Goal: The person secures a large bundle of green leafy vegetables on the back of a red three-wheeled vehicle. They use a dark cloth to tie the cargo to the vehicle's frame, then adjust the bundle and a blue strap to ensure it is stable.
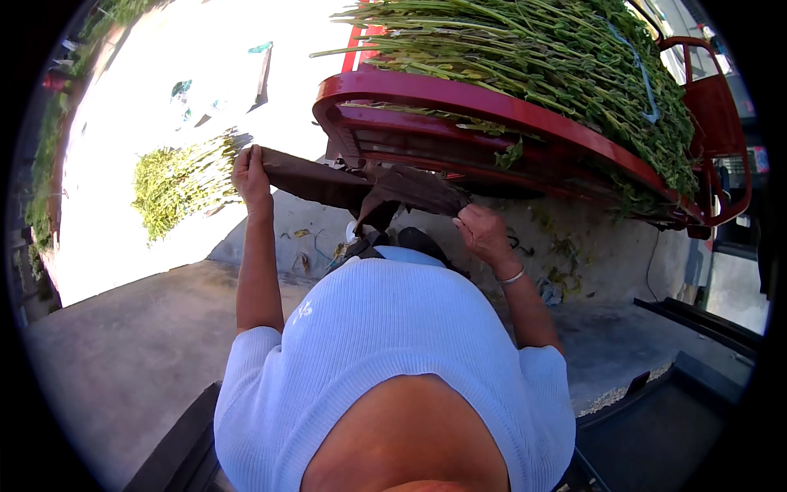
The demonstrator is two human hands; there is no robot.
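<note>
A dark brown piece of cloth (316,182) stretches between my two hands in front of my body. Its left corner is pinched in my left hand (252,176), thumb uppermost. My right hand (488,236), with a light bangle at the wrist, grips the other end, where the cloth is bunched and folded. The middle sags and hangs down in a flap. Just beyond the cloth runs the dark red rail (459,102) of a vehicle's cargo bed, and the cloth appears apart from it.
Long green leafy stalks (525,57) fill the red cargo bed, a blue strap (635,61) across them. Another pile of stalks (184,180) lies on sunlit ground at left. Fallen leaves (566,254) litter the concrete at right. A dark tray-like object (656,435) stands at the lower right.
</note>
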